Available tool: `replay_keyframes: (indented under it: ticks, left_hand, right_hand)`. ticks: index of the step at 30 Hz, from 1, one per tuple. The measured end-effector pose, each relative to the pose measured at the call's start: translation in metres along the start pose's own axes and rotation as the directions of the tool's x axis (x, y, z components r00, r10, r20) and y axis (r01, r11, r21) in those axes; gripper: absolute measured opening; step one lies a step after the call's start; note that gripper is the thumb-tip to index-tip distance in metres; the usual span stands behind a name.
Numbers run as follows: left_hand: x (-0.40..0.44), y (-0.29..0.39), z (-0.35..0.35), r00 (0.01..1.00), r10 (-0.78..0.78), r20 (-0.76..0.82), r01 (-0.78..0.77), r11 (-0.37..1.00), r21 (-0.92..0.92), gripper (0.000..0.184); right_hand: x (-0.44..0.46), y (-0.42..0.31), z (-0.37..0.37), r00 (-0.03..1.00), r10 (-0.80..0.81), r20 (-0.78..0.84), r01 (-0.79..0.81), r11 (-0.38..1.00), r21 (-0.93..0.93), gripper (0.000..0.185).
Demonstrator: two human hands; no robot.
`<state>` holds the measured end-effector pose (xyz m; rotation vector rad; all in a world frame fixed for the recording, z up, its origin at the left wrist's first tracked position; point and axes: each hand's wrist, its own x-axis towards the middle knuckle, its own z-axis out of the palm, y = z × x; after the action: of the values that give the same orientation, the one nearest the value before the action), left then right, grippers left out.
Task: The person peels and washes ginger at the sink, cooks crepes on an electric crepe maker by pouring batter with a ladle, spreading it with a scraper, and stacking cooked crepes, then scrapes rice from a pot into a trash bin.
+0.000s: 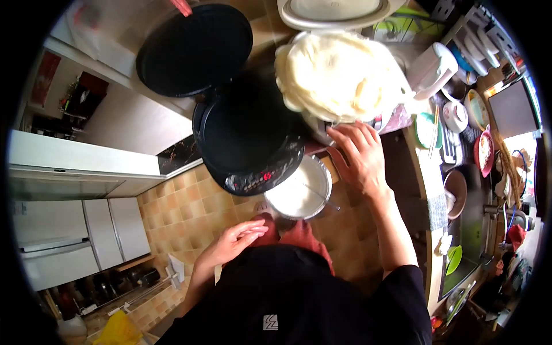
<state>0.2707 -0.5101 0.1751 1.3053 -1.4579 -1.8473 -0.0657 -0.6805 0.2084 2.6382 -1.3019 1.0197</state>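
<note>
My right hand [361,156] is beside the near edge of a tall stack of pale, thin pancakes [342,75], its thumb and fingers apart. No held thing shows in it. Below and left of that hand stands a white bowl of pale batter [296,190], with a thin metal handle [328,202] sticking out over the rim. My left hand [237,237] hovers in front of my body, fingers stretched out and holding nothing. An electric griddle [247,132] lies left of the stack; its dark plate looks bare and red lights glow on its panel. Its round black lid [195,49] is raised.
To the right, a counter carries a white pitcher [435,72], a green dish [426,129] with chopsticks, a red basket [484,152] and a sink [468,253]. White cabinets [103,236] stand at the left. A large pale lid [339,10] is behind the stack.
</note>
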Motion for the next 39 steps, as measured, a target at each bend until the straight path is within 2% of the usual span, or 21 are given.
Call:
replay_keyframes:
  ticks: [2, 5, 9, 12, 15, 18, 22, 24, 25, 26, 27, 28, 30, 31, 32, 33, 34, 36, 37, 38, 39]
  left_hand:
    - [-0.009, -0.003, 0.0, 0.999, -0.051, -0.011, 0.051, 0.999, -0.016, 0.039]
    - [-0.018, -0.034, -0.009, 0.989, -0.143, -0.04, 0.142, 0.989, -0.034, 0.037]
    - [-0.019, -0.089, -0.023, 0.971, -0.214, -0.102, 0.22, 0.975, 0.045, 0.034]
    - [-0.023, -0.113, -0.031, 0.965, -0.246, -0.093, 0.256, 0.959, 0.124, 0.034]
    - [-0.024, -0.161, -0.042, 0.952, -0.307, 0.0, 0.307, 0.949, 0.069, 0.04]
    - [-0.017, -0.224, -0.049, 0.899, -0.437, -0.019, 0.436, 0.899, -0.034, 0.044]
    - [0.02, -0.308, -0.045, 0.776, -0.616, -0.14, 0.599, 0.788, -0.143, 0.06]
    - [0.047, -0.339, -0.041, 0.74, -0.666, -0.093, 0.613, 0.725, -0.313, 0.068]
    - [0.064, -0.347, -0.037, 0.722, -0.687, -0.074, 0.596, 0.673, -0.439, 0.069]
    - [0.083, -0.354, -0.034, 0.708, -0.705, -0.05, 0.566, 0.608, -0.557, 0.07]
    - [0.103, -0.36, -0.03, 0.7, -0.713, -0.047, 0.549, 0.579, -0.603, 0.067]
    - [0.124, -0.365, -0.027, 0.694, -0.719, -0.043, 0.528, 0.549, -0.648, 0.063]
    - [0.16, -0.38, -0.026, 0.714, -0.7, -0.015, 0.505, 0.53, -0.681, 0.054]
    - [0.175, -0.395, -0.029, 0.737, -0.675, 0.009, 0.506, 0.544, -0.669, 0.049]
    - [0.187, -0.397, -0.031, 0.76, -0.649, 0.032, 0.506, 0.56, -0.656, 0.043]
    - [0.196, -0.399, -0.031, 0.729, -0.685, -0.009, 0.533, 0.575, -0.621, 0.036]
    - [0.2, -0.402, -0.031, 0.721, -0.693, 0.025, 0.571, 0.574, -0.587, 0.036]
    - [0.207, -0.433, -0.041, 0.721, -0.688, 0.086, 0.61, 0.571, -0.548, 0.036]
    - [0.21, -0.459, -0.047, 0.729, -0.675, 0.115, 0.614, 0.57, -0.546, 0.036]
    - [0.209, -0.4, -0.03, 0.714, -0.699, -0.022, 0.581, 0.61, -0.538, 0.035]
    - [0.21, -0.419, -0.037, 0.723, -0.691, 0.013, 0.601, 0.62, -0.505, 0.033]
  right_hand:
    - [-0.036, -0.018, 0.001, 0.992, -0.028, -0.125, 0.038, 0.996, 0.083, 0.035]
    - [-0.115, -0.039, 0.028, 0.951, 0.305, -0.052, -0.297, 0.947, 0.121, 0.028]
    - [-0.229, -0.058, 0.094, 0.739, 0.653, 0.166, -0.665, 0.746, 0.03, 0.027]
    - [-0.284, -0.063, 0.149, 0.716, 0.689, 0.112, -0.658, 0.72, -0.22, 0.037]
    - [-0.322, -0.046, 0.208, 0.668, 0.732, 0.136, -0.669, 0.67, -0.321, 0.043]
    - [-0.304, -0.044, 0.225, 0.318, 0.87, 0.377, -0.79, 0.463, -0.403, 0.044]
    - [-0.316, -0.044, 0.263, 0.03, 0.841, 0.54, -0.805, 0.34, -0.487, 0.055]
    - [-0.321, -0.042, 0.276, -0.306, 0.449, 0.84, -0.948, -0.065, -0.31, 0.049]
    - [-0.311, -0.056, 0.276, -0.312, 0.226, 0.923, -0.878, -0.44, -0.189, 0.043]
    - [-0.294, -0.077, 0.271, -0.247, 0.086, 0.965, -0.652, -0.751, -0.1, 0.031]
    - [-0.296, -0.085, 0.277, -0.043, 0.021, 0.999, -0.463, -0.886, -0.001, 0.022]
    - [-0.301, -0.093, 0.288, 0.061, 0.08, 0.995, -0.301, -0.949, 0.094, 0.014]
    - [-0.313, -0.101, 0.295, 0.007, 0.305, 0.952, -0.527, -0.808, 0.263, 0.019]
    - [-0.298, -0.114, 0.287, -0.11, 0.481, 0.87, -0.715, -0.646, 0.266, 0.03]
    - [-0.32, -0.113, 0.29, 0.118, 0.644, 0.756, -0.945, -0.16, 0.284, 0.039]
    - [-0.341, -0.112, 0.292, 0.336, 0.748, 0.572, -0.934, 0.344, 0.098, 0.049]
    - [-0.328, -0.112, 0.267, 0.524, 0.701, 0.484, -0.768, 0.634, -0.087, 0.054]
    - [-0.343, -0.111, 0.244, 0.546, 0.677, 0.493, -0.642, 0.717, -0.272, 0.059]
    - [-0.346, -0.117, 0.233, 0.477, 0.685, 0.551, -0.644, 0.699, -0.312, 0.06]
    - [-0.349, -0.126, 0.223, 0.403, 0.688, 0.604, -0.641, 0.683, -0.351, 0.061]
    - [-0.351, -0.137, 0.218, 0.377, 0.683, 0.626, -0.675, 0.665, -0.319, 0.064]
